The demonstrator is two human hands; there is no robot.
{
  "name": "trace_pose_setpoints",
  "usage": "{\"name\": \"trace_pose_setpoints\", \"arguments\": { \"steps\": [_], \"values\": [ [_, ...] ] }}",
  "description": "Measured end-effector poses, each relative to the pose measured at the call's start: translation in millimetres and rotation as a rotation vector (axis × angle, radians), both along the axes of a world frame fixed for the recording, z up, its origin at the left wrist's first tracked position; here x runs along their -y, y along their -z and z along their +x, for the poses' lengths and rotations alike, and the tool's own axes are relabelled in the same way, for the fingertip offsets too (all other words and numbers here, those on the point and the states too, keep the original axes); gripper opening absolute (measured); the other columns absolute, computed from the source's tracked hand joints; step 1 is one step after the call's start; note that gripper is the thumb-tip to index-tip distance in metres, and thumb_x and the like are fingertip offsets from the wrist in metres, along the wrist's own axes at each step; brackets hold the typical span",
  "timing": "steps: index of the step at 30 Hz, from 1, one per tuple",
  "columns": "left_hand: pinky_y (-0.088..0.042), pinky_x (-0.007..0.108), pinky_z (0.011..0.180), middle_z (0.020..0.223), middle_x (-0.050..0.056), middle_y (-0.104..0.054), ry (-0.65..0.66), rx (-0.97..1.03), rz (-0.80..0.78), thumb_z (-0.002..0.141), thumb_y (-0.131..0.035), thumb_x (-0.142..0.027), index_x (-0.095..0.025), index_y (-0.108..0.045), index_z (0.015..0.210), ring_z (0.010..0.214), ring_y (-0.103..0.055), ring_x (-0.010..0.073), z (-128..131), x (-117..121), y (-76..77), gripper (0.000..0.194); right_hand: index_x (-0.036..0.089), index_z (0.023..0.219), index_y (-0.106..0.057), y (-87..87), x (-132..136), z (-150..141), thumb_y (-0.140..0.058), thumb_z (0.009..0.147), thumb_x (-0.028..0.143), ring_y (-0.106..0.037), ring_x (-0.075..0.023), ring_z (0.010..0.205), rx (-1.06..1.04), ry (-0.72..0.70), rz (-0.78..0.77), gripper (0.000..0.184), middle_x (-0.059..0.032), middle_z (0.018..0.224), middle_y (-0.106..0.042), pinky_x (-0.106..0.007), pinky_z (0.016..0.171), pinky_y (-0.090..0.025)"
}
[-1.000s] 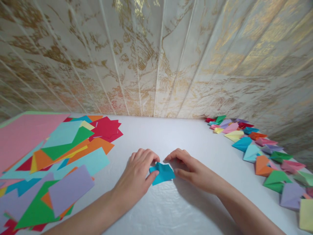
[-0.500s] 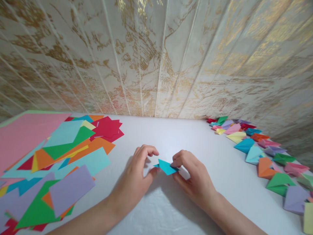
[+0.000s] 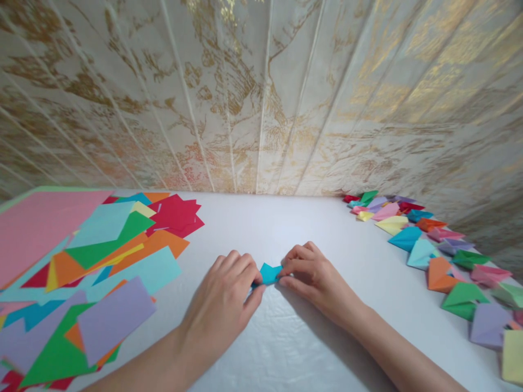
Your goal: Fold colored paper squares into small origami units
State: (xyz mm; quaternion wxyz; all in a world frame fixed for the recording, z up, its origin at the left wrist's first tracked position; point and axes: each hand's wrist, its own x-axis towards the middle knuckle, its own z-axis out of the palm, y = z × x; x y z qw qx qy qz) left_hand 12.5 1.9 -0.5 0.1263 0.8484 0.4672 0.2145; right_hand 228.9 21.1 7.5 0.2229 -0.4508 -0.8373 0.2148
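Where the blue paper [image 3: 269,274] is: between the left hand [image 3: 226,291] and the right hand [image 3: 320,276], over the middle of the bench [image 3: 269,223]; whether its lower edge touches the surface, I cannot tell.
Left hand: nearly closed, thumb and fingertips pinching the paper's left end, the knuckles hiding part of it.
Right hand: fingers curled, thumb and fingertips closed on the right end.
Change at the blue paper: half a second ago the right hand alone has clear hold of it and the left stands open beside the left tip; now both pinch it, and the piece shows as a narrow strip with a dip along its far edge.
Meaning for the folding: probably a steadier, two-ended hold, with the creases worked by fingertip; the shape looks unfinished, though much is covered.
Left of the bench: loose sheets overlap, a lavender sheet [image 3: 118,321] on the near side and red sheets [image 3: 174,214] farther off.
Right of the bench: folded pieces lie in rows, among them a green folded piece [image 3: 463,299], well apart from the hands.
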Motion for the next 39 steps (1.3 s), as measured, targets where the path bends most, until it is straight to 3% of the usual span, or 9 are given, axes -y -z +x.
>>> {"name": "trace_pose_setpoints", "arguments": {
  "steps": [3, 8, 28, 35, 39],
  "values": [
    [-0.039, 0.039, 0.074, 0.089, 0.002, -0.057, -0.037, -0.013, 0.014, 0.091, -0.058, -0.011, -0.02, -0.055, 0.081, 0.087, -0.05, 0.024, 0.4, -4.5, -0.4, 0.014, 0.022, 0.075, -0.071, 3.8, -5.9, -1.0, -0.074, 0.087, 0.019, -0.051, -0.0217, 0.088, -0.046, 0.097, -0.066, 0.013, -0.0027, 0.09, -0.065, -0.037, 0.081, -0.045],
    [-0.041, 0.039, 0.075, 0.091, 0.003, -0.056, -0.059, -0.057, 0.01, 0.093, -0.06, -0.019, -0.02, -0.056, 0.079, 0.088, -0.05, 0.0242, 2.3, -10.2, 0.1, 0.015, 0.02, 0.074, -0.068, 5.9, -8.3, -8.2, -0.074, 0.088, 0.023, -0.051, -0.0222, 0.086, 0.005, 0.157, -0.039, 0.015, -0.0041, 0.088, -0.061, -0.041, 0.081, -0.044],
    [-0.044, 0.044, 0.077, 0.097, 0.009, -0.059, -0.094, -0.281, 0.113, 0.093, -0.062, -0.022, -0.018, -0.059, 0.077, 0.09, -0.052, 0.0283, 9.1, -14.3, -4.1, 0.017, 0.019, 0.071, -0.064, 6.6, -8.0, -15.5, -0.07, 0.089, 0.021, -0.051, -0.0214, 0.085, 0.129, 0.183, 0.031, 0.018, -0.0039, 0.087, -0.06, -0.037, 0.079, -0.04],
    [-0.042, 0.043, 0.077, 0.102, 0.008, -0.057, -0.103, -0.171, 0.079, 0.092, -0.06, -0.019, -0.02, -0.057, 0.09, 0.091, -0.05, 0.0278, 8.3, -13.5, -2.9, 0.003, 0.019, 0.076, -0.06, 7.6, -6.9, -15.4, -0.07, 0.089, 0.022, -0.052, -0.0225, 0.085, 0.19, 0.193, 0.065, 0.017, -0.0043, 0.089, -0.059, -0.037, 0.079, -0.04],
    [-0.041, 0.043, 0.079, 0.106, 0.007, -0.054, -0.078, -0.096, 0.034, 0.093, -0.053, -0.015, -0.022, -0.058, 0.092, 0.094, -0.048, 0.0275, 8.6, -12.7, -0.1, 0.009, 0.02, 0.086, -0.057, 9.4, -5.8, -15.6, -0.07, 0.087, 0.018, -0.052, -0.0219, 0.087, 0.078, 0.186, 0.07, 0.013, -0.0029, 0.092, -0.061, -0.036, 0.079, -0.039]
  ]
}}
